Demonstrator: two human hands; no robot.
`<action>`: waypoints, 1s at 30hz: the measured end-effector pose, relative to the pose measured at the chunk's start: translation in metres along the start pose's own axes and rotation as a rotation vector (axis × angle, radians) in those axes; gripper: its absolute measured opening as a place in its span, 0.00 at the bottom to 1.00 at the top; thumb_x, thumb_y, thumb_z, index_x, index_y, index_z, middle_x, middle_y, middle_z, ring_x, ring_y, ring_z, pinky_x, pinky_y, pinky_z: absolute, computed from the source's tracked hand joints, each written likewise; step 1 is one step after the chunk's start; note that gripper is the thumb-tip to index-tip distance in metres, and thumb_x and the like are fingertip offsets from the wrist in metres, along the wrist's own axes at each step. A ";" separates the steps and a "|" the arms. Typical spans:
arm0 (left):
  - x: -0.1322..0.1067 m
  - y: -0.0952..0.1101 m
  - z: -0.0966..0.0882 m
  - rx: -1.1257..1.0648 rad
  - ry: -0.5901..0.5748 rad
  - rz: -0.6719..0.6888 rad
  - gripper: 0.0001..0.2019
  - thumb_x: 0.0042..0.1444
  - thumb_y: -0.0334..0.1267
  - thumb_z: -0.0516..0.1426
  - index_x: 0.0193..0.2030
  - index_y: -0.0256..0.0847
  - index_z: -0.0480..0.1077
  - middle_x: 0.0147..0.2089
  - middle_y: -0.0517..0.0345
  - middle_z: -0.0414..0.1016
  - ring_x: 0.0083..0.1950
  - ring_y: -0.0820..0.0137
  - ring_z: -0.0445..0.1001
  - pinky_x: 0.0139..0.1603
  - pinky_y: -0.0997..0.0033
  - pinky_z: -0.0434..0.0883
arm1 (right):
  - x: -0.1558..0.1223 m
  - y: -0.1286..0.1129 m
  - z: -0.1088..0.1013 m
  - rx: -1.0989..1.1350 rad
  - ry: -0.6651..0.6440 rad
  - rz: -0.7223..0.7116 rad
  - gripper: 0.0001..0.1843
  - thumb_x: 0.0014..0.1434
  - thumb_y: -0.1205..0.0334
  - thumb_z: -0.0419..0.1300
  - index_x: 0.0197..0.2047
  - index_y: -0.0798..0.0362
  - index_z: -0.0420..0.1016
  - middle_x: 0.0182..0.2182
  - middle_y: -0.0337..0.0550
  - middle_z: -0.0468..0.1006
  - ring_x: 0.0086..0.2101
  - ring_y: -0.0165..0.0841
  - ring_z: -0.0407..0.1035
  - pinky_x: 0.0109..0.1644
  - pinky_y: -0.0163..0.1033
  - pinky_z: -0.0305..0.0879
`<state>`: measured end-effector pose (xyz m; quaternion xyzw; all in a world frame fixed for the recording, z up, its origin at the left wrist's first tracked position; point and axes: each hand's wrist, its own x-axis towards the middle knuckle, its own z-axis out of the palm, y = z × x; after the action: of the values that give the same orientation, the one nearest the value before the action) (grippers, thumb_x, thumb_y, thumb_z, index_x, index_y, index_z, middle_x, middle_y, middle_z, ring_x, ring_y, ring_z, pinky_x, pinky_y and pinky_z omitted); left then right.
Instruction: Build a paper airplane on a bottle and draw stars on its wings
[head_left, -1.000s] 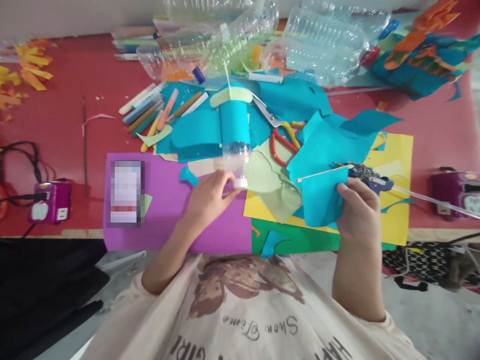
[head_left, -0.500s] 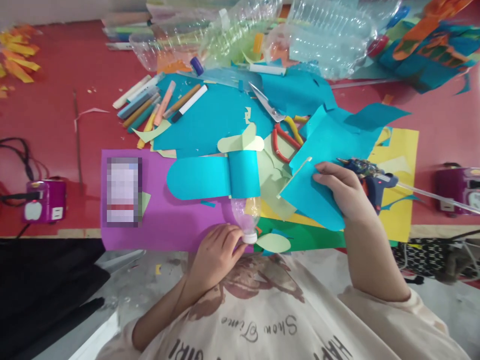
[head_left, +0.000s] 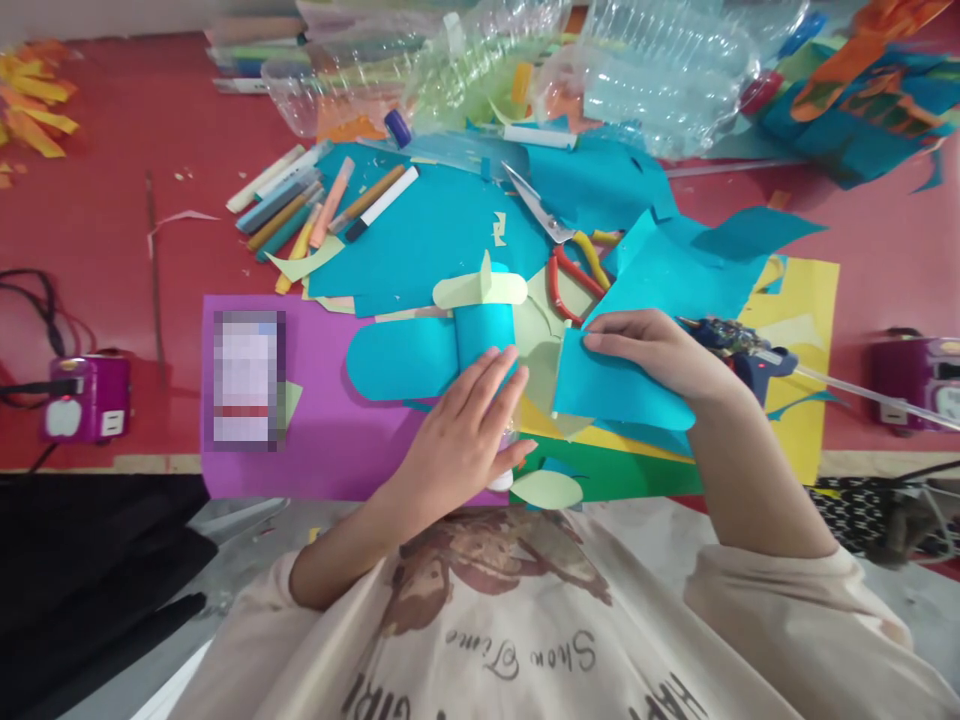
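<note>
The red table (head_left: 112, 230) spanned the upper part of the frame, with the purple sheet (head_left: 322, 430) at its lower left of centre. The bottle (head_left: 484, 338), wrapped in blue paper, lay at the centre, its long axis running nearly straight up and down the frame. 1 blue flap (head_left: 405, 358) reached leftward from the wrap; the loose flap (head_left: 622, 388) was right of centre, apart from the bottle, its left edge roughly parallel to that axis. The left hand (head_left: 466, 432) was the nearer of the 2, laid over the bottle's lower part, fingers slightly spread and pointing to the upper right. The right hand (head_left: 656, 355), right of the bottle, appeared to pinch the loose flap's upper left corner; the grip's underside was hidden. A thin pale strip (head_left: 561, 370) along that edge faced the bottle. The white cap (head_left: 501, 482) showed at the bottle's lower end.
</note>
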<state>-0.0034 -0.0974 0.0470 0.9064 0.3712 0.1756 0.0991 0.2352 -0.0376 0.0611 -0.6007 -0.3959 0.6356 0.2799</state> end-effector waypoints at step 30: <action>-0.002 0.000 0.012 -0.063 0.071 -0.077 0.31 0.68 0.43 0.51 0.71 0.33 0.43 0.64 0.38 0.66 0.68 0.55 0.63 0.65 0.55 0.67 | 0.053 -0.020 0.014 -0.129 -0.224 -0.007 0.09 0.43 0.61 0.72 0.19 0.54 0.79 0.18 0.34 0.76 0.23 0.24 0.65 0.26 0.30 0.60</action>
<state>-0.0004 -0.0989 0.0357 0.8811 0.4033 0.2154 0.1210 0.2121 0.0153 0.0488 -0.5414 -0.4667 0.6711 0.1970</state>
